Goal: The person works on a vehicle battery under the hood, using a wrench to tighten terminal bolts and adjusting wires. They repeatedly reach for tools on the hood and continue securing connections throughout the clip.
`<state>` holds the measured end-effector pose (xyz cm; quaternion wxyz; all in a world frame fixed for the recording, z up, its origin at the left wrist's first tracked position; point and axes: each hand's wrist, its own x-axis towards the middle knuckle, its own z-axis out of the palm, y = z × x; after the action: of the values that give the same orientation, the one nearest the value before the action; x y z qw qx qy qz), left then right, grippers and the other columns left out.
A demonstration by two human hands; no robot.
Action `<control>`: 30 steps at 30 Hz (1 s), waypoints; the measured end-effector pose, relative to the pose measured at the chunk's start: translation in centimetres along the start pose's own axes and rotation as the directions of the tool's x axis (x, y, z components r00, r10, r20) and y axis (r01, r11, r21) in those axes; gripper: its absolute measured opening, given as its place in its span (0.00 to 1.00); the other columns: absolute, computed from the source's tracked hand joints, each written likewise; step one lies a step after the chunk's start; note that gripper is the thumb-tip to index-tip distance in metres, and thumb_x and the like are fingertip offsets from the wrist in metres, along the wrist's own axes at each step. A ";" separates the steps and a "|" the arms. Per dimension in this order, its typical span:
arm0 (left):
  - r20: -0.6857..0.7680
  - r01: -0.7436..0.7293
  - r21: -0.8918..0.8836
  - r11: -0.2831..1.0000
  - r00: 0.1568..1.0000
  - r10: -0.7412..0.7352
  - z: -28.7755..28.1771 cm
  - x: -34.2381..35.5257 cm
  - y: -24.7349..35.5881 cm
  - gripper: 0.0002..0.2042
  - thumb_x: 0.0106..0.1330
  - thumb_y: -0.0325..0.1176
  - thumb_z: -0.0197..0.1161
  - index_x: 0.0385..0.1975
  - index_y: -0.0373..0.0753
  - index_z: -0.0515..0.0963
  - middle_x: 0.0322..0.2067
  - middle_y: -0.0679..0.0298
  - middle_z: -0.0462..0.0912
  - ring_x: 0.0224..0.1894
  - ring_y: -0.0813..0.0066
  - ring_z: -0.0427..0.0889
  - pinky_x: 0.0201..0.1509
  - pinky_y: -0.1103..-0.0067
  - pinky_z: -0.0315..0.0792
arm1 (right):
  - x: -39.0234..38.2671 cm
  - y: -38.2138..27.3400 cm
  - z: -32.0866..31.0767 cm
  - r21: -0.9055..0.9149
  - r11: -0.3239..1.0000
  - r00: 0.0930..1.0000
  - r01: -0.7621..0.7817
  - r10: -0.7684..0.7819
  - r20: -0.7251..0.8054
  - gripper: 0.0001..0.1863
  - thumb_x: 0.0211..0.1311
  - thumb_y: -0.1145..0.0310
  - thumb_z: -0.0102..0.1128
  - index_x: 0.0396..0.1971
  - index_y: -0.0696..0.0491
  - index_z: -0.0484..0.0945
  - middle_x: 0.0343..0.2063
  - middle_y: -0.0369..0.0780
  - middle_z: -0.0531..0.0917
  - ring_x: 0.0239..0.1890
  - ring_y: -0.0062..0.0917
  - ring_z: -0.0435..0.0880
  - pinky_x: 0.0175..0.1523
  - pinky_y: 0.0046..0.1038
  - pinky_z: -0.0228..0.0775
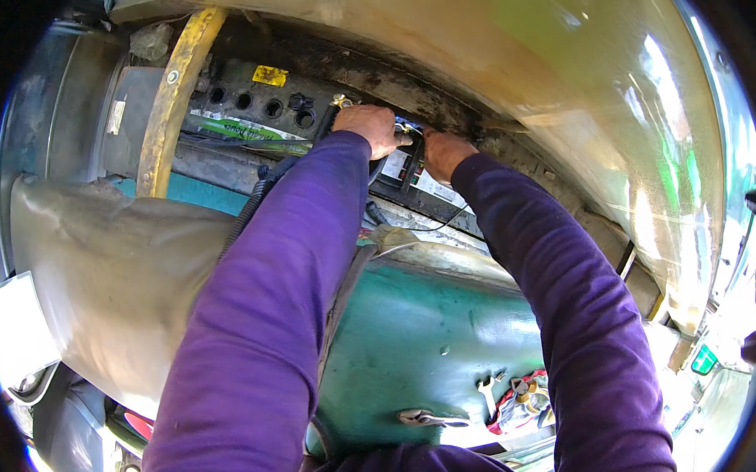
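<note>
My left hand (369,126) is closed, with its fingers curled over the top of a battery bay. Just left of its knuckles is a brass-coloured terminal clamp (342,102). A hand's width away, my right hand (445,154) is also closed, its fingertips bent down close to the left ones. What either hand grips is hidden behind the fingers. Below them are dark cables and part of a battery (432,187) with a pale label. Left of the hands sits another black battery (246,105) with several round open cell holes and a green label strip.
A worn yellow bar (176,97) crosses the bay at left. A corrugated hose (256,197) runs beside my left forearm. On the green panel (425,324) in front of me lie a spanner (487,397), a pliers-like tool (433,418) and a red-edged cloth (525,403). A curved tan panel (508,46) overhangs the bay.
</note>
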<state>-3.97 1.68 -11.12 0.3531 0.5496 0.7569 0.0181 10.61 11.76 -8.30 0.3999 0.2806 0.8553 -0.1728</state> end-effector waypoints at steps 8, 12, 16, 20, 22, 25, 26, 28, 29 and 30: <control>-0.025 -0.020 -0.073 0.997 1.000 0.018 0.5 0.3 -0.8 0.28 0.64 0.62 0.64 0.41 0.38 0.88 0.43 0.50 0.89 0.49 0.51 0.87 0.53 0.60 0.80 | 0.7 -1.2 -0.3 -0.088 0.996 0.999 -0.025 0.023 -0.025 0.19 0.62 0.68 0.60 0.49 0.65 0.79 0.46 0.59 0.86 0.51 0.51 0.86 0.56 0.47 0.79; -0.028 -0.008 -0.109 0.994 1.000 0.005 0.7 0.4 -0.9 0.29 0.63 0.61 0.66 0.43 0.38 0.88 0.46 0.51 0.88 0.51 0.53 0.87 0.54 0.61 0.79 | 0.9 -2.4 -1.6 -0.155 0.984 0.987 -0.091 0.110 0.121 0.17 0.60 0.69 0.61 0.45 0.65 0.83 0.44 0.58 0.86 0.51 0.50 0.87 0.54 0.47 0.80; -0.032 0.006 -0.111 0.994 0.999 -0.010 0.6 0.6 -1.0 0.27 0.64 0.59 0.66 0.44 0.38 0.87 0.47 0.50 0.88 0.52 0.53 0.87 0.55 0.62 0.80 | 0.8 -4.2 -3.6 -0.254 0.965 0.981 -0.060 0.104 0.163 0.15 0.59 0.69 0.63 0.42 0.60 0.87 0.44 0.56 0.87 0.49 0.48 0.88 0.53 0.46 0.80; -0.002 0.023 -0.087 0.996 1.000 -0.023 0.9 0.8 -0.8 0.16 0.67 0.40 0.63 0.51 0.44 0.87 0.54 0.57 0.87 0.58 0.58 0.85 0.60 0.67 0.78 | 2.3 -5.4 -4.6 -0.413 0.891 0.936 0.189 -0.036 0.349 0.16 0.65 0.67 0.55 0.42 0.62 0.86 0.42 0.53 0.88 0.46 0.44 0.89 0.53 0.41 0.80; 0.029 0.024 -0.104 0.994 0.999 -0.021 1.2 0.5 -0.7 0.22 0.65 0.51 0.60 0.46 0.38 0.87 0.48 0.48 0.87 0.53 0.50 0.86 0.55 0.60 0.79 | 3.6 -5.8 -4.1 -0.519 0.741 0.846 0.426 -0.123 0.519 0.16 0.63 0.67 0.57 0.44 0.59 0.86 0.44 0.50 0.88 0.48 0.42 0.88 0.53 0.40 0.80; 0.012 0.006 -0.072 0.997 1.000 -0.006 0.8 0.9 -0.8 0.24 0.66 0.53 0.57 0.46 0.39 0.87 0.48 0.48 0.87 0.54 0.49 0.85 0.58 0.59 0.78 | 5.0 -5.6 -3.5 -0.440 0.853 0.906 0.281 -0.084 0.416 0.18 0.59 0.68 0.60 0.49 0.56 0.86 0.47 0.48 0.88 0.52 0.40 0.87 0.55 0.39 0.79; 0.033 0.012 -0.066 0.998 0.999 -0.010 0.8 0.9 -0.7 0.25 0.67 0.54 0.56 0.46 0.39 0.87 0.48 0.48 0.87 0.54 0.48 0.85 0.59 0.59 0.77 | 4.9 -5.0 -3.8 -0.364 0.911 0.912 0.194 -0.031 0.408 0.20 0.59 0.69 0.60 0.51 0.56 0.85 0.47 0.48 0.88 0.54 0.39 0.87 0.56 0.39 0.78; 0.060 -0.030 0.043 0.999 0.998 0.027 0.6 1.1 -0.4 0.29 0.70 0.58 0.53 0.44 0.35 0.86 0.49 0.46 0.86 0.53 0.47 0.85 0.58 0.59 0.77 | 3.7 -3.6 -4.8 -0.361 0.915 0.969 0.181 -0.103 0.225 0.19 0.58 0.70 0.60 0.49 0.57 0.86 0.47 0.50 0.88 0.52 0.44 0.87 0.55 0.41 0.79; 0.075 -0.007 0.061 0.998 0.997 0.002 0.5 1.0 -0.2 0.33 0.69 0.63 0.53 0.45 0.33 0.85 0.50 0.45 0.86 0.54 0.47 0.85 0.58 0.59 0.77 | 2.4 -2.6 -5.8 -0.287 0.953 0.985 0.096 -0.051 0.162 0.18 0.58 0.70 0.60 0.48 0.58 0.87 0.46 0.51 0.88 0.51 0.45 0.87 0.55 0.41 0.80; 0.098 0.008 0.083 0.997 0.995 -0.016 0.4 1.2 -0.1 0.36 0.69 0.67 0.53 0.46 0.32 0.84 0.51 0.44 0.85 0.55 0.47 0.84 0.59 0.60 0.77 | 0.8 -1.6 -7.4 -0.214 0.977 0.996 0.004 0.016 0.091 0.17 0.58 0.71 0.60 0.46 0.58 0.87 0.46 0.51 0.88 0.51 0.47 0.87 0.54 0.41 0.80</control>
<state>-3.99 2.53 -12.05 0.3672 0.5593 0.7419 -0.0425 4.89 14.65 -4.22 0.4673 0.2300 0.8488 -0.0913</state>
